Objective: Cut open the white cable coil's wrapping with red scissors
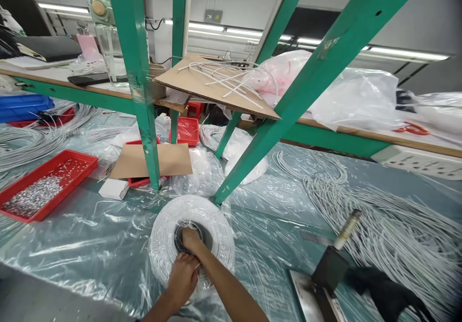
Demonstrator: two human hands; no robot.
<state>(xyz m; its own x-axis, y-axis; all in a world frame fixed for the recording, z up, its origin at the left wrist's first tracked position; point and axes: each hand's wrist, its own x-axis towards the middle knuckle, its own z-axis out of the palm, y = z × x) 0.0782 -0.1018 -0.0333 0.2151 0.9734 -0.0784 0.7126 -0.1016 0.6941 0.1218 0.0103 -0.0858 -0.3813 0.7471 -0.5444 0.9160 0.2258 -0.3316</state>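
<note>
A thick coil of white cable (pixel 162 238), covered in clear plastic film, lies flat on the plastic-covered table (pixel 119 245), its round central hole facing up. My right hand (pixel 190 239) reaches down into that hole, and its fingers are hidden inside against the dark inner wall. Just below it, my left hand (pixel 183 275) is closed over the near inner edge of the coil, its fingers curled and pressed together. Both hands touch the coil, and the right forearm passes close beside the left hand.
Green metal posts (pixel 146 134) rise behind the coil and carry a shelf with a cardboard sheet (pixel 187 79). A red tray (pixel 77 161) of small metal parts stands left. Loose white cables (pixel 390 235) spread right, near a metal hand tool (pixel 330 266) and a blurred black glove-like shape (pixel 390 290).
</note>
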